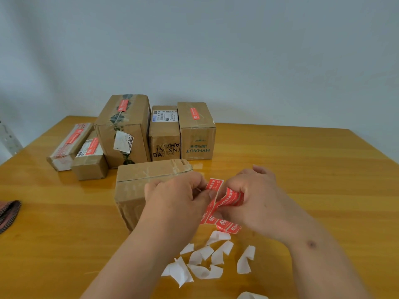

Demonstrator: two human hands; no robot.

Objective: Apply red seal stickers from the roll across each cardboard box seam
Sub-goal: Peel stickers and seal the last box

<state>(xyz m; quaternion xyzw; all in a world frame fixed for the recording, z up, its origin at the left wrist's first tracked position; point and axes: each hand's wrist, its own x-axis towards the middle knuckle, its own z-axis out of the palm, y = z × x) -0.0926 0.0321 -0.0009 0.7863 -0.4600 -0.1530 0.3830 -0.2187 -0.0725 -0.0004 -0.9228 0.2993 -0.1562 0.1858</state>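
Observation:
A strip of red seal stickers hangs between my hands above the table. My left hand pinches the end of one red sticker at the strip's top. My right hand grips the strip, which trails down to the table beneath it. Just behind and left of my left hand lies a plain taped cardboard box with no red sticker on its visible faces. At the back stand several more boxes: the tall one, the HYNAUT box and two low ones at left carry red stickers.
Several torn white backing papers lie on the wooden table in front of my hands. A box with a white label stands between the tall and HYNAUT boxes. A dark striped object sits at the left edge.

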